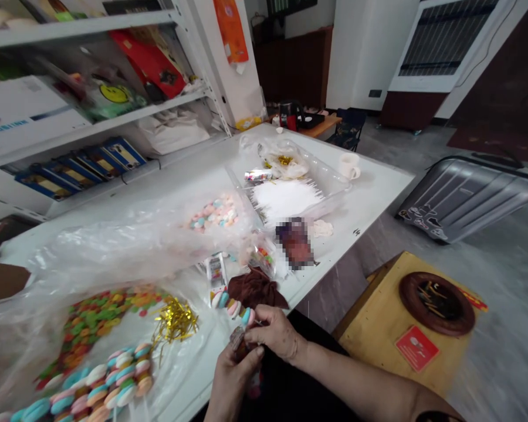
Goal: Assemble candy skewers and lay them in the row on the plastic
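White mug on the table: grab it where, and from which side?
Probably by the handle, coming in from the right. The white mug appears upright, and its handle juts out to the right, over a bare stretch of table. Clear plastic packaging lies close on the mug's left, so that side looks more awkward.
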`<state>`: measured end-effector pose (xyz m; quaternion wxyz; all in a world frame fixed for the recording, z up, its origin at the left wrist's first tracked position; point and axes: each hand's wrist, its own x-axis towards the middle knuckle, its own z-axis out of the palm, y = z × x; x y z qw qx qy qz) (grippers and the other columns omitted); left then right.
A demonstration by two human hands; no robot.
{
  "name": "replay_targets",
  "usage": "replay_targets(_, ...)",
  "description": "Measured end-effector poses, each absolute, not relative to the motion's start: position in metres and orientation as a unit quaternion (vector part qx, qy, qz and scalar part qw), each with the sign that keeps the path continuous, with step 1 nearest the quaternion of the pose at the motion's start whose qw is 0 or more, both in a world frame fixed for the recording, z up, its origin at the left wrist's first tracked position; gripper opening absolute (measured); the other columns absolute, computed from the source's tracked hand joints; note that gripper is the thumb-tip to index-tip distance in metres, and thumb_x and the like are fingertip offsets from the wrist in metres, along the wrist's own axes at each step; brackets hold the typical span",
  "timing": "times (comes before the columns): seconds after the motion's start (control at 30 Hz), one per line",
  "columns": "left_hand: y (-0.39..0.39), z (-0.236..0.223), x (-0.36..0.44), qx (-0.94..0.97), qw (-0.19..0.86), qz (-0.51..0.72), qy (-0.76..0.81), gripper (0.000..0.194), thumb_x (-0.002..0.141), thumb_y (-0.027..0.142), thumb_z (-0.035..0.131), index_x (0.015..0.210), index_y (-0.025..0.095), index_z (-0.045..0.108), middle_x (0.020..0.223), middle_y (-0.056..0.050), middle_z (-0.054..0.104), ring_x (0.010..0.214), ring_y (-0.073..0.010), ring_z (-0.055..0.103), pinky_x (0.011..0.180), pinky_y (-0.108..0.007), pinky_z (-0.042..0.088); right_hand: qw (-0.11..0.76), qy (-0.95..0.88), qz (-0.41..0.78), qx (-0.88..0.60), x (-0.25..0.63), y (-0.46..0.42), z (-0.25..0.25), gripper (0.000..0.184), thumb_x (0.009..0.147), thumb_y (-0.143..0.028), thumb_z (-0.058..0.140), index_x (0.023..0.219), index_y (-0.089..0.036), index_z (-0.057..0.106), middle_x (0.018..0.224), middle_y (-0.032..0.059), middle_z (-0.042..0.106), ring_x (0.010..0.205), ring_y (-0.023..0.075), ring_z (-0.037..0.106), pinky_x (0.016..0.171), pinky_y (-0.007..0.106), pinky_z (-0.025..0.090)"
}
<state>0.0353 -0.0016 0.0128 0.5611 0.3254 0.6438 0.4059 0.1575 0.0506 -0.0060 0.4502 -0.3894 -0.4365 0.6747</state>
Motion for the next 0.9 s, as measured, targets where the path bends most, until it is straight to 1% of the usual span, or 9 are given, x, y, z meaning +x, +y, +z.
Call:
replay_targets(0.1, 0.001, 0.017, 0.027, 0.321, 0.586, 0.4, 0.628, 0.046, 0.055, 0.043, 0.087, 0.085, 0.013, 0.071, 0.066, -0.004, 0.067, 0.056, -0.0157, 0.059, 0.055, -0.024, 0.048, 0.435, -0.441, 0.678, -0.396, 0.156, 0.058, -0.007, 0.024, 0.064, -0.028, 0.075, 0.056, -0.017, 0.055, 0.064, -0.0056, 0.043, 0.064, 0.0098, 0.041, 0.06, 0.023, 0.034)
replay_targets(0.23, 0.007, 0.019, 0.013, 0.286, 0.592, 0.402, 0.637, 0.055, 0.06, 0.051, 0.083, 0.1, 0.015, 0.075, 0.091, -0.01, 0.074, 0.076, -0.0238, 0.067, 0.071, -0.031, 0.054, 0.409, -0.483, 0.657, -0.41, 0.158, 0.068, -0.008, 0.016, 0.067, -0.025, 0.071, 0.06, -0.017, 0.06, 0.063, -0.006, 0.043, 0.065, 0.0098, 0.041, 0.062, 0.023, 0.032)
replay_targets(0.33, 0.011, 0.017, 0.007, 0.277, 0.588, 0.412, 0.639, 0.05, 0.058, 0.047, 0.085, 0.094, 0.013, 0.078, 0.095, -0.011, 0.075, 0.086, -0.0258, 0.067, 0.079, -0.03, 0.053, 0.406, -0.514, 0.635, -0.409, 0.158, 0.074, -0.008, 0.013, 0.068, -0.024, 0.071, 0.062, -0.017, 0.063, 0.063, -0.006, 0.043, 0.066, 0.01, 0.042, 0.064, 0.023, 0.032)
replay_targets(0.4, 0.012, 0.013, 0.005, 0.269, 0.585, 0.421, 0.639, 0.045, 0.057, 0.045, 0.086, 0.087, 0.012, 0.078, 0.087, -0.011, 0.075, 0.082, -0.0243, 0.066, 0.076, -0.028, 0.052, 0.413, -0.525, 0.63, -0.396, 0.157, 0.076, -0.008, 0.014, 0.071, -0.027, 0.072, 0.066, -0.017, 0.065, 0.064, -0.0058, 0.044, 0.067, 0.0105, 0.044, 0.066, 0.024, 0.034)
replay_targets(0.5, 0.014, 0.007, 0.003, 0.245, 0.554, 0.452, 0.655, 0.041, 0.054, 0.045, 0.087, 0.074, 0.012, 0.077, 0.07, -0.007, 0.072, 0.065, -0.0174, 0.06, 0.064, -0.025, 0.049, 0.428, -0.513, 0.641, -0.378, 0.155, 0.078, -0.006, 0.023, 0.073, -0.037, 0.074, 0.068, -0.016, 0.065, 0.067, -0.005, 0.047, 0.069, 0.0109, 0.045, 0.068, 0.024, 0.035)
replay_targets(0.57, 0.016, 0.006, 0.001, 0.224, 0.528, 0.478, 0.665, 0.037, 0.05, 0.044, 0.088, 0.063, 0.012, 0.072, 0.061, -0.004, 0.067, 0.058, -0.0136, 0.055, 0.059, -0.023, 0.046, 0.436, -0.503, 0.65, -0.367, 0.154, 0.077, -0.004, 0.03, 0.073, -0.043, 0.075, 0.068, -0.016, 0.063, 0.069, -0.0044, 0.048, 0.07, 0.011, 0.045, 0.068, 0.024, 0.036)
replay_targets(0.63, 0.018, 0.005, 0.0, 0.196, 0.506, 0.507, 0.67, 0.036, 0.048, 0.041, 0.089, 0.057, 0.013, 0.068, 0.056, -0.002, 0.063, 0.056, -0.012, 0.053, 0.057, -0.022, 0.046, 0.441, -0.501, 0.653, -0.357, 0.153, 0.075, -0.003, 0.035, 0.072, -0.048, 0.076, 0.067, -0.016, 0.061, 0.071, -0.0038, 0.048, 0.072, 0.0115, 0.046, 0.068, 0.024, 0.037)
replay_targets(0.77, 0.022, 0.007, 0.002, 0.132, 0.492, 0.55, 0.662, 0.039, 0.043, 0.036, 0.091, 0.068, 0.014, 0.071, 0.069, -0.002, 0.069, 0.065, -0.0135, 0.059, 0.06, -0.022, 0.048, 0.458, -0.49, 0.658, -0.343, 0.149, 0.067, -0.006, 0.038, 0.066, -0.05, 0.08, 0.077, -0.017, 0.063, 0.082, -0.0023, 0.05, 0.076, 0.0122, 0.049, 0.067, 0.023, 0.04)
replay_targets(0.9, 0.026, 0.012, 0.008, 0.119, 0.505, 0.574, 0.633, 0.039, 0.047, 0.035, 0.09, 0.071, 0.015, 0.068, 0.068, 0.0, 0.066, 0.06, -0.0103, 0.055, 0.054, -0.021, 0.046, 0.462, -0.467, 0.67, -0.347, 0.144, 0.064, -0.012, 0.036, 0.067, -0.047, 0.079, 0.076, -0.018, 0.061, 0.076, -0.0037, 0.049, 0.07, 0.011, 0.047, 0.065, 0.023, 0.039)
